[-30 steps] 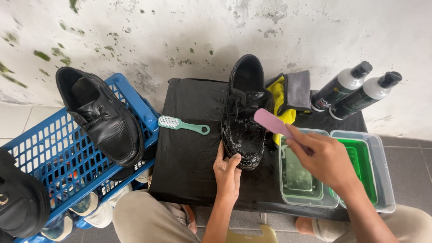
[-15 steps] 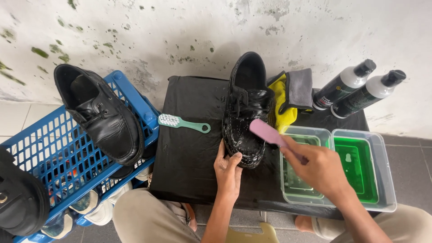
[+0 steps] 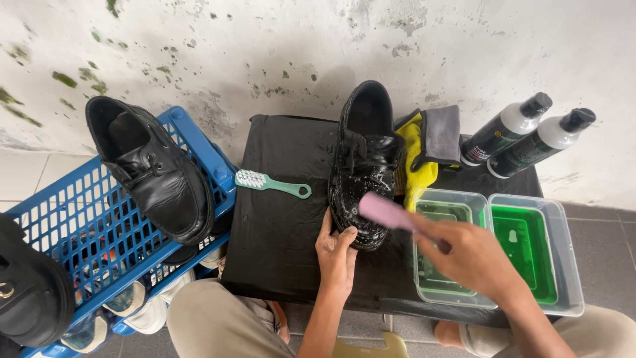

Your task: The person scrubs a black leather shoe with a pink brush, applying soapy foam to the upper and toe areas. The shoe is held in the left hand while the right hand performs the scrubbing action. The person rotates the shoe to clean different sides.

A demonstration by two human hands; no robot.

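Observation:
A wet, soapy black leather shoe (image 3: 363, 152) stands on a black-covered table (image 3: 285, 232), toe toward me. My left hand (image 3: 336, 255) grips its toe from the left. My right hand (image 3: 472, 258) holds a pink brush (image 3: 386, 212), whose head rests on the right side of the shoe's toe. A small teal brush with white bristles (image 3: 270, 183) lies on the table to the left of the shoe.
Two clear tubs of liquid (image 3: 498, 245) sit at the right, one bright green. Yellow and grey cloths (image 3: 427, 142) lie behind them beside two bottles (image 3: 527, 136). A blue crate (image 3: 99, 225) at left carries a second black shoe (image 3: 151, 169). A black bag (image 3: 30, 298) is at far left.
My right hand has brought the pink brush down and to the left, from the shoe's laces area onto its toe. My left hand stays on the toe.

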